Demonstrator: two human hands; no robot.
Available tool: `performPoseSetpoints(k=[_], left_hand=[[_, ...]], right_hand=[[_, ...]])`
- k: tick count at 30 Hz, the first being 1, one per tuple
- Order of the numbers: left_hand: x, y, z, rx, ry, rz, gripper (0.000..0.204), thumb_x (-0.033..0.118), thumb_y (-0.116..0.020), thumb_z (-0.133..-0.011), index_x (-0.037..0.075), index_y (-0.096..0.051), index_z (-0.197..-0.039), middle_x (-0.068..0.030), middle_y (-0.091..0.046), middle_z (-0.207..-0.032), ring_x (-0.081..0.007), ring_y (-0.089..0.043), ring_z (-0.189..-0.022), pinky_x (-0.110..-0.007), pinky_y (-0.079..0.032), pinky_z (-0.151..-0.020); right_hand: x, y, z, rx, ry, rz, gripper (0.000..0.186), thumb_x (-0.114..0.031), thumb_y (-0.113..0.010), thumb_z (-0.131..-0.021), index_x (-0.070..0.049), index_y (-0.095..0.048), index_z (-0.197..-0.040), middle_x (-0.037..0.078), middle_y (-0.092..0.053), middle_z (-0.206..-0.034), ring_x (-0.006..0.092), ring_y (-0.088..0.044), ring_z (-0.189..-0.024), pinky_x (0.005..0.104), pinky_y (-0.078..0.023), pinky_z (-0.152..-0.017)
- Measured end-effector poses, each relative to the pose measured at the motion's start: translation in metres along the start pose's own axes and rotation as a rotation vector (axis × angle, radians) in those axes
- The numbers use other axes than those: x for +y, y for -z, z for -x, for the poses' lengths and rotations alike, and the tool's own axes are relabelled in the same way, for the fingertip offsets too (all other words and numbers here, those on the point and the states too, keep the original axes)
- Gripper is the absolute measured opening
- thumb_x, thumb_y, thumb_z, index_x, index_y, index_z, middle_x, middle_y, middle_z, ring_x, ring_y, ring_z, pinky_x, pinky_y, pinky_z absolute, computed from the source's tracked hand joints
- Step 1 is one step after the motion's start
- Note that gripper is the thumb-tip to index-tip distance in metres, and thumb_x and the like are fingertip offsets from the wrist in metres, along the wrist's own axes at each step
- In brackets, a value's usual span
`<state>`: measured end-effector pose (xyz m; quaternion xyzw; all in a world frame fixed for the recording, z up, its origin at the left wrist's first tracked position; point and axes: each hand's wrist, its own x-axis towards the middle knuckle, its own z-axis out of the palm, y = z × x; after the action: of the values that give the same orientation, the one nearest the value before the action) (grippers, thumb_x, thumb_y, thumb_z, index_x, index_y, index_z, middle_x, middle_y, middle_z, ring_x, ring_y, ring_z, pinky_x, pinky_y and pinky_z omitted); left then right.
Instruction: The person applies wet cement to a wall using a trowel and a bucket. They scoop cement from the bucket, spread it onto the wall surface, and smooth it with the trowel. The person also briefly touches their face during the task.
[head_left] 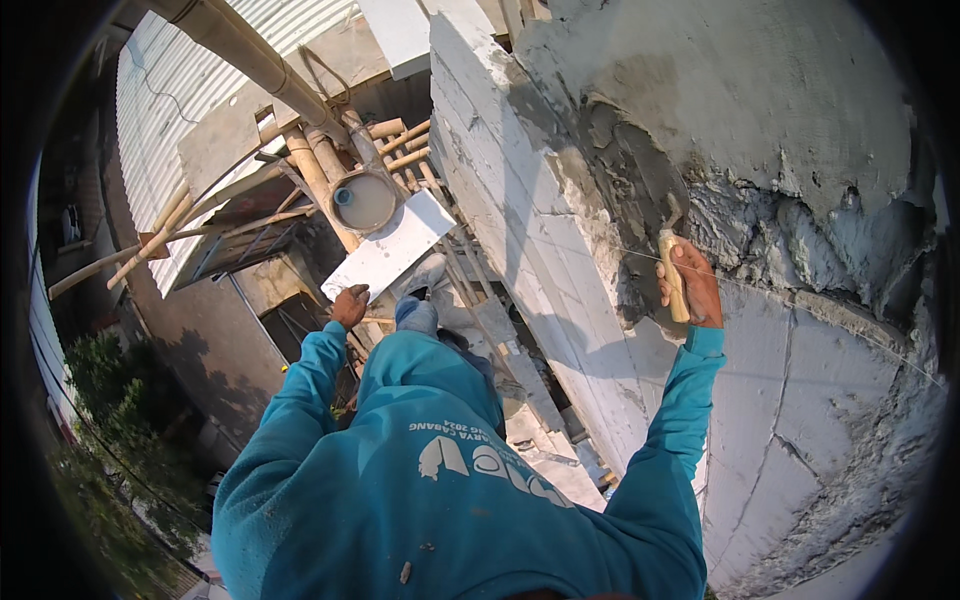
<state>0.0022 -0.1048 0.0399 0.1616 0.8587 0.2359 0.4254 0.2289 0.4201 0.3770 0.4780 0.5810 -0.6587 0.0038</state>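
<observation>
My right hand (697,288) is wrapped round the pale wooden handle of a trowel (675,283). Its bent metal neck runs up to a grey blade lying against wet mortar (625,150) on the wall; mortar and blade are hard to tell apart there. My left hand (350,306) is low on the left, beside the near corner of a white board (392,248). Its fingers look loosely bent and apart, with nothing visible in them; whether they touch the board is unclear. A thin string (760,288) stretches across the wall close to my right hand.
A round bucket of cloudy liquid (366,207) stands by the board, with a small blue-rimmed item inside. Bamboo poles (255,60) form scaffolding around my feet. The pale block wall (540,245) rises on the right. Far below lie a corrugated roof (170,120), ground and trees.
</observation>
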Motion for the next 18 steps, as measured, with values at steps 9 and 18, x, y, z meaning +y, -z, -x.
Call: performPoseSetpoints(k=[9, 18], left_hand=[[-0.005, -0.009, -0.012, -0.062, -0.068, 0.032, 0.039, 0.024, -0.053, -0.09, -0.002, -0.063, -0.118, -0.0222, -0.065, -0.115, -0.0373, -0.061, -0.108, -0.042, -0.047, -0.095], [-0.015, 0.001, -0.02, 0.005, 0.0, 0.202, 0.04, 0.03, -0.053, -0.091, 0.003, -0.064, -0.118, -0.0194, -0.066, -0.114, -0.0358, -0.062, -0.107, -0.04, -0.047, -0.095]], right_hand=[[0.017, -0.03, -0.042, 0.073, -0.086, 0.392, 0.045, -0.038, -0.059, -0.094, -0.008, -0.055, -0.127, 0.005, -0.059, -0.076, 0.0094, -0.051, -0.052, 0.0269, -0.043, -0.044], [0.069, -0.032, -0.027, 0.313, 0.421, 0.516, 0.044, -0.037, -0.058, -0.095, -0.007, -0.057, -0.126, 0.009, -0.064, -0.093, 0.0115, -0.055, -0.06, 0.0288, -0.046, -0.054]])
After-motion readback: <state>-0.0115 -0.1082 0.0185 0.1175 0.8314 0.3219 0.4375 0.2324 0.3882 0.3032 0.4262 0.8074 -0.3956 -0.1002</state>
